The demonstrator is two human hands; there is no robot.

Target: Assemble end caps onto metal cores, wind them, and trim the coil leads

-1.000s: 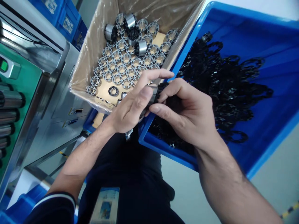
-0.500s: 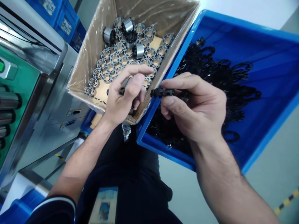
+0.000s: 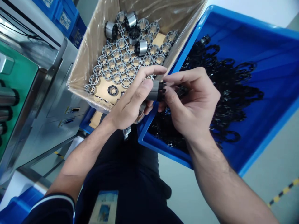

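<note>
My left hand point(image 3: 132, 102) is closed around a silver motor stator core point(image 3: 153, 91), its axis pointing sideways toward the right. At the core's right end sits a black plastic ring point(image 3: 162, 90), pinched between the thumb and fingers of my right hand point(image 3: 192, 99). The ring touches the core's end face; how deep it is seated is hidden by the fingers. Both hands are above the gap between the lined cardboard box point(image 3: 79, 76) and the blue bin point(image 3: 168, 154). Many more black rings point(image 3: 233, 90) lie heaped in the bin.
Rows of silver stator cores point(image 3: 121, 68) stand in the box, and several with black ends, such as one core point(image 3: 141, 48), lie on top. A loose black ring point(image 3: 113, 90) rests on the cardboard. At left is a machine point(image 3: 58, 84) with metal cylinders point(image 3: 8, 96) on green.
My left hand has moved right and turned the core toward my right hand. The black ring, earlier apart from the core, now meets its end.
</note>
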